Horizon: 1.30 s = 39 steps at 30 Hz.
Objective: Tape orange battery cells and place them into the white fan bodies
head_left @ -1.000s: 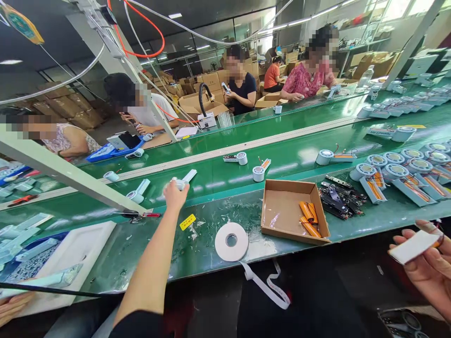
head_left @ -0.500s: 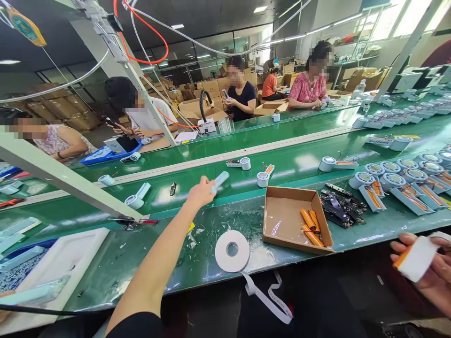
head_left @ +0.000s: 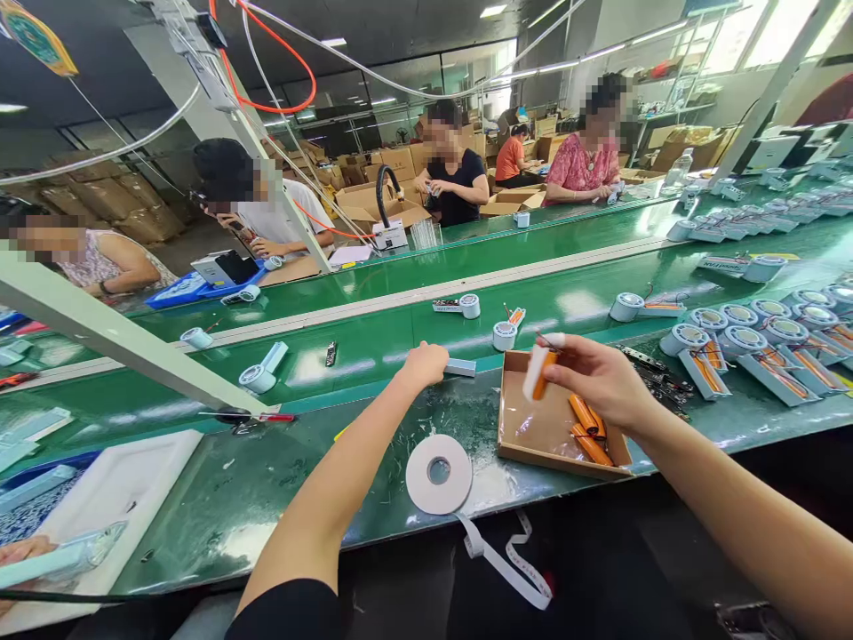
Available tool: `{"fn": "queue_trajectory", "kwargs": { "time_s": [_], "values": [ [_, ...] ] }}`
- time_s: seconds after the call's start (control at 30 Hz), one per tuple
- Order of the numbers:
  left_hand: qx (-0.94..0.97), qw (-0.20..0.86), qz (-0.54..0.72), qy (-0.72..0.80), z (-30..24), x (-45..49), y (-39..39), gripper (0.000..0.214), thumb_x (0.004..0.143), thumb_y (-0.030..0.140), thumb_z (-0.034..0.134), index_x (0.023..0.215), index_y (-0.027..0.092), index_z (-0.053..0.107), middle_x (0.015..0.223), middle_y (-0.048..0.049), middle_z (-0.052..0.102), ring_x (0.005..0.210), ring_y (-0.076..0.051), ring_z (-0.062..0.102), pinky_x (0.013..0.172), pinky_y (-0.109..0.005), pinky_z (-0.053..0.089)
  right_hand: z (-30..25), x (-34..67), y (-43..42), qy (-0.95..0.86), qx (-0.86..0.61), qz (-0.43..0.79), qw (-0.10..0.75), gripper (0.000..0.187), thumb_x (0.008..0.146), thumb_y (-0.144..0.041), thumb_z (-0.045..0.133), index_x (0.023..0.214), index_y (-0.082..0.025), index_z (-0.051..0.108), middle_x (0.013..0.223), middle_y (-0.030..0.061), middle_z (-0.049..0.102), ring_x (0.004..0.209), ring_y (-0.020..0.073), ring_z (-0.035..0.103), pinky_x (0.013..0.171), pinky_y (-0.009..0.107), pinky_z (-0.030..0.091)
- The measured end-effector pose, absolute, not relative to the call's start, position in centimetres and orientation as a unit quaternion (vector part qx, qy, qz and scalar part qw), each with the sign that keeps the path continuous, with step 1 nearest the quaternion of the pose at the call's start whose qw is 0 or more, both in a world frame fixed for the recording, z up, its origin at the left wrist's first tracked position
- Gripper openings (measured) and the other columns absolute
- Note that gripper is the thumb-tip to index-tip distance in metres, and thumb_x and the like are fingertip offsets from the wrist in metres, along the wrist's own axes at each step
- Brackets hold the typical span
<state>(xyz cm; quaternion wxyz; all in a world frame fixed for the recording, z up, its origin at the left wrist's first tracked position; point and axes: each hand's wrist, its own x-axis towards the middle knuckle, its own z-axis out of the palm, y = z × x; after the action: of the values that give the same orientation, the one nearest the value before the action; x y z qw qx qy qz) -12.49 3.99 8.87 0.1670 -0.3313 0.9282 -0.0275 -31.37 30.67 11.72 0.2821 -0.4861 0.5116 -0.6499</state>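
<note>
My left hand (head_left: 426,364) is closed around one end of a light-blue plastic handle shell (head_left: 461,367), low over the near edge of the green belt. Between the fingers and thumb of my right hand (head_left: 586,364) is an orange cylindrical battery (head_left: 549,369) with a strip of white tape along its side. That battery is above the left part of a shallow cardboard box (head_left: 526,436), where several more orange batteries (head_left: 590,431) lie. Left of the box, a roll of white tape (head_left: 419,476) rests flat, its loose end hanging over the bench edge.
Fan units with round light-blue heads (head_left: 746,342) crowd the right side beside a pile of dark circuit boards (head_left: 657,378). A slanted metal post (head_left: 133,329) stands at left, near a white tray (head_left: 160,462) and another person's hand (head_left: 27,549). Co-workers sit across the belt.
My right hand has come from the lower right edge to above the box, carrying the taped battery. My left hand has moved right and slightly nearer with the handle shell, which now points right.
</note>
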Motion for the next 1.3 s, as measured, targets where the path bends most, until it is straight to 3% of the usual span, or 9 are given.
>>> {"fn": "queue_trajectory", "kwargs": {
  "time_s": [0.13, 0.27, 0.43, 0.6, 0.8, 1.0, 1.1, 1.2, 1.3],
  "values": [
    [-0.322, 0.158, 0.007, 0.933, 9.3, -11.9, 2.4, 0.028, 0.090, 0.038, 0.069, 0.109, 0.018, 0.073, 0.112, -0.0097, 0.073, 0.107, -0.023, 0.067, 0.095, -0.042, 0.054, 11.5, -30.9, 23.0, 0.545, -0.567, -0.573, 0.231, 0.038, 0.086, -0.038, 0.074, 0.120, -0.021, 0.075, 0.105, 0.0055, 0.075, 0.095, 0.0242, 0.070, 0.093, 0.039, 0.056],
    [-0.313, 0.133, 0.019, 0.940, 9.3, -11.5, 1.3, 0.023, 0.081, 0.030, 0.071, 0.103, 0.029, 0.078, 0.118, -0.0024, 0.075, 0.113, -0.023, 0.067, 0.096, -0.033, 0.051, 10.4, -30.1, 17.0, 0.607, -0.665, -0.412, 0.142, 0.026, 0.095, -0.028, 0.059, 0.112, -0.020, 0.077, 0.094, 0.0016, 0.075, 0.083, 0.0176, 0.067, 0.079, 0.027, 0.051],
    [-0.323, 0.109, 0.015, 0.940, 9.1, -11.3, 1.3, 0.022, 0.079, 0.028, 0.071, 0.098, 0.032, 0.078, 0.118, 0.0010, 0.075, 0.113, -0.022, 0.068, 0.093, -0.029, 0.051, 9.3, -28.8, 14.0, 0.627, -0.711, -0.301, 0.103, 0.018, 0.096, -0.023, 0.059, 0.094, -0.021, 0.077, 0.083, 0.0010, 0.073, 0.073, 0.0162, 0.062, 0.067, 0.025, 0.039],
    [-0.319, 0.111, 0.007, 0.941, 8.7, -11.2, 2.6, 0.021, 0.079, 0.035, 0.075, 0.099, 0.028, 0.077, 0.114, -0.0055, 0.075, 0.114, -0.027, 0.066, 0.095, -0.033, 0.052, 8.3, -28.1, 14.0, 0.642, -0.733, -0.210, 0.078, 0.009, 0.094, -0.027, 0.068, 0.093, -0.020, 0.075, 0.089, 0.0053, 0.074, 0.082, 0.0212, 0.066, 0.068, 0.026, 0.037],
    [-0.320, 0.111, 0.002, 0.941, 8.1, -11.5, 4.2, 0.025, 0.086, 0.023, 0.069, 0.110, 0.016, 0.072, 0.118, -0.0127, 0.070, 0.126, -0.029, 0.058, 0.100, -0.044, 0.051, 7.8, -27.1, 15.0, 0.641, -0.750, -0.156, 0.047, 0.010, 0.097, -0.027, 0.066, 0.098, -0.019, 0.072, 0.096, 0.0071, 0.075, 0.089, 0.0230, 0.067, 0.072, 0.027, 0.038],
    [-0.338, 0.097, 0.076, 0.933, 10.2, -11.6, 2.0, 0.020, 0.074, 0.034, 0.080, 0.090, 0.023, 0.078, 0.097, -0.0038, 0.077, 0.097, -0.023, 0.070, 0.087, -0.028, 0.052, 7.3, -26.4, 15.2, 0.657, -0.740, -0.141, 0.030, 0.018, 0.104, -0.035, 0.061, 0.110, -0.020, 0.068, 0.106, 0.0064, 0.074, 0.097, 0.0231, 0.068, 0.075, 0.026, 0.042],
    [-0.373, 0.047, 0.101, 0.921, 10.6, -11.2, 1.5, 0.021, 0.085, 0.038, 0.071, 0.098, 0.022, 0.076, 0.102, -0.0030, 0.078, 0.097, -0.019, 0.070, 0.083, -0.024, 0.050, 7.3, -26.5, 15.2, 0.660, -0.740, -0.128, 0.033, 0.020, 0.104, -0.036, 0.062, 0.116, -0.022, 0.067, 0.110, 0.0058, 0.073, 0.102, 0.0234, 0.067, 0.079, 0.026, 0.044],
    [-0.419, -0.006, 0.101, 0.902, 9.9, -11.2, 2.0, 0.026, 0.095, 0.037, 0.060, 0.109, 0.018, 0.071, 0.112, -0.0071, 0.074, 0.103, -0.019, 0.068, 0.089, -0.031, 0.052, 7.5, -26.2, 15.0, 0.659, -0.744, -0.106, 0.040, 0.020, 0.104, -0.034, 0.060, 0.119, -0.024, 0.068, 0.110, 0.0065, 0.073, 0.103, 0.0247, 0.068, 0.083, 0.027, 0.047],
    [-0.445, -0.028, 0.105, 0.889, 9.1, -11.5, 2.5, 0.028, 0.098, 0.040, 0.060, 0.110, 0.016, 0.068, 0.112, -0.0079, 0.072, 0.103, -0.020, 0.067, 0.094, -0.040, 0.052, 7.7, -25.6, 14.5, 0.664, -0.742, -0.078, 0.045, 0.023, 0.105, -0.035, 0.056, 0.120, -0.024, 0.069, 0.108, 0.0101, 0.073, 0.100, 0.0281, 0.070, 0.084, 0.032, 0.051]
  ]
}}
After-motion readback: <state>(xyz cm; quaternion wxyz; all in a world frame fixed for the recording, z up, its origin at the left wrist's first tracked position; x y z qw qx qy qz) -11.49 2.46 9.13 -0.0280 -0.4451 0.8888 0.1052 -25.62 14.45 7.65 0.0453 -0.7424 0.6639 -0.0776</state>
